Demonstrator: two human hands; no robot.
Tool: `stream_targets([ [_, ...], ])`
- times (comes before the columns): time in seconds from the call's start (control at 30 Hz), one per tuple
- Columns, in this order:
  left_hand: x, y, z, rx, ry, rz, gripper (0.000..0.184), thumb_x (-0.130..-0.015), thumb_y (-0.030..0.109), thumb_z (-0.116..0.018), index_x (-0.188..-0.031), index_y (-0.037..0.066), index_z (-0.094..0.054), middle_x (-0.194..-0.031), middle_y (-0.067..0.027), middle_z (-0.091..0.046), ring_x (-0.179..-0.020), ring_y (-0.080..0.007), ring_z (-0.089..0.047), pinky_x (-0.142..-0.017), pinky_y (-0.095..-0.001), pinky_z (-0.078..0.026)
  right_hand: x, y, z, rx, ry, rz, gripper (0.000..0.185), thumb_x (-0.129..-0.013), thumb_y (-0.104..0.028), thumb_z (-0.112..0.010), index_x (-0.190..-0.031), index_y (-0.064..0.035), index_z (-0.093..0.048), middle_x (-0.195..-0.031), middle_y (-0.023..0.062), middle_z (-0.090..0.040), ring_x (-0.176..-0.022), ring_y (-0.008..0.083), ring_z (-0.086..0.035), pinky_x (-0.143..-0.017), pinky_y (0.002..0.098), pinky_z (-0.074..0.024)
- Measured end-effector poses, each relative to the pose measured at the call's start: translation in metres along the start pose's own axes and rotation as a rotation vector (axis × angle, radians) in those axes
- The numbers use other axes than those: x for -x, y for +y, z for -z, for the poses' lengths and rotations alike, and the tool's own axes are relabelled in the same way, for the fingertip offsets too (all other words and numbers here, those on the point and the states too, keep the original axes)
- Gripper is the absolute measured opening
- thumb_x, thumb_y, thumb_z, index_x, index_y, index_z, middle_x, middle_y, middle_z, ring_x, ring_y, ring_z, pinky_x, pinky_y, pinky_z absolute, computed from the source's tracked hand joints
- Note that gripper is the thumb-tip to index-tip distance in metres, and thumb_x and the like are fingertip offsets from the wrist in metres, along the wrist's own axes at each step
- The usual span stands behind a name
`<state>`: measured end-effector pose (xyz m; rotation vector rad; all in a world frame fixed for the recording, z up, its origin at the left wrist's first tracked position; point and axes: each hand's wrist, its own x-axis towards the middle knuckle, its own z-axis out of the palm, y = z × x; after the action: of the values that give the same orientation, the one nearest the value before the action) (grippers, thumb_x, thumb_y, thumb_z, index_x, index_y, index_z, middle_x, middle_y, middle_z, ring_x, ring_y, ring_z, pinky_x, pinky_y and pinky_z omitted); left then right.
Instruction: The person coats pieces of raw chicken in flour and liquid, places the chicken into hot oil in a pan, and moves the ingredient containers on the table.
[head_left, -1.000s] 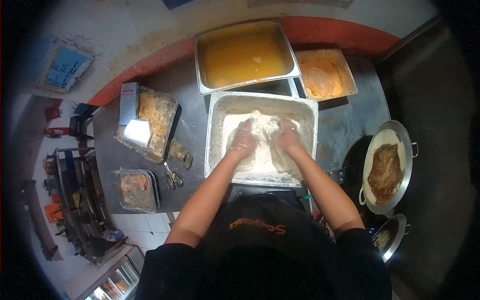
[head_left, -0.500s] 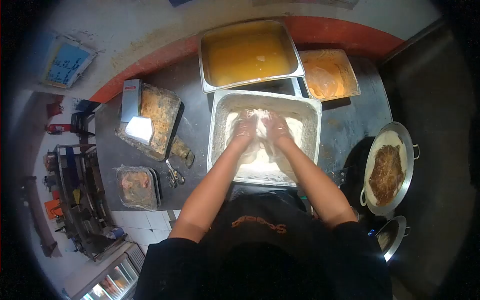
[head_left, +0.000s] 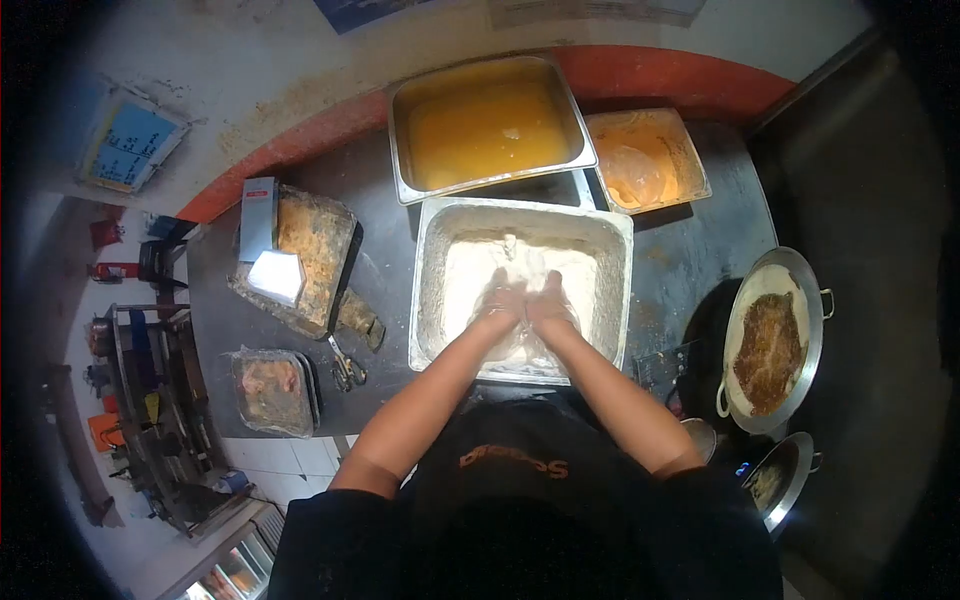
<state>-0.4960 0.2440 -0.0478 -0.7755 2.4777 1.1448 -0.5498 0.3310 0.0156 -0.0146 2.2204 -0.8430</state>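
Note:
Both my hands, in thin clear plastic gloves, are down in white flour (head_left: 575, 262) inside a deep metal pan (head_left: 421, 290). My left hand (head_left: 503, 300) lies left of the pan's middle, fingers stretched forward and partly sunk in the flour. Close beside it, my right hand (head_left: 550, 303) takes the same pose. Neither hand visibly grips a solid piece. A small floury lump (head_left: 510, 242) shows near the far wall of the pan. Anything under the flour is hidden.
Behind stands a metal pan of yellow liquid (head_left: 490, 130), with an orange-coated tub (head_left: 685, 150) beside it. Leftward are a crumb-covered tray (head_left: 318, 235), scissors (head_left: 345, 365) and a plastic-wrapped tray of meat (head_left: 270, 385). A wok of bubbling brown oil (head_left: 770, 345) is at right.
My hands have drawn back through the flour toward my body and closer together. More flour shows in the far part of the pan. The view has shifted slightly.

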Motion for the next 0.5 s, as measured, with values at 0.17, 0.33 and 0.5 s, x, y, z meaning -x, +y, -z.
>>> stream_targets([
  [0.17, -0.001, 0.009, 0.031, 0.160, 0.077, -0.043, 0.047, -0.086, 0.025, -0.048, -0.128, 0.005, -0.043, -0.125, -0.0208, -0.046, -0.119, -0.0276, -0.041, -0.102, -0.0332, -0.029, -0.040, 0.036, -0.019, -0.107, 0.109, 0.260, 0.048, -0.079, -0.019, -0.057, -0.120, -0.0007, -0.040, -0.113, 0.0219, -0.054, -0.098, 0.0346, -0.054, -0.085, 0.0392, -0.0407],
  [0.33, -0.007, -0.007, 0.049, 0.513, 0.127, -0.048, 0.056, -0.080, 0.017, -0.059, -0.131, 0.005, -0.038, -0.121, -0.0141, -0.051, -0.105, -0.0200, -0.051, -0.091, -0.0289, -0.040, -0.048, 0.039, 0.018, -0.224, 0.016, 0.395, 0.068, -0.074, -0.019, -0.063, -0.133, -0.0041, -0.035, -0.126, 0.0183, -0.047, -0.107, 0.0294, -0.052, -0.092, 0.0344, -0.0399],
  [0.5, -0.037, 0.028, 0.041, 0.196, 0.268, 0.116, 0.069, -0.081, 0.040, -0.053, -0.131, -0.003, -0.034, -0.131, -0.0209, -0.042, -0.122, -0.0343, -0.039, -0.103, -0.0370, -0.028, -0.075, 0.003, -0.014, 0.008, 0.314, 0.160, 0.064, -0.075, -0.039, -0.060, -0.124, -0.0018, -0.044, -0.125, 0.0234, -0.046, -0.115, 0.0346, -0.045, -0.097, 0.0355, -0.0357],
])
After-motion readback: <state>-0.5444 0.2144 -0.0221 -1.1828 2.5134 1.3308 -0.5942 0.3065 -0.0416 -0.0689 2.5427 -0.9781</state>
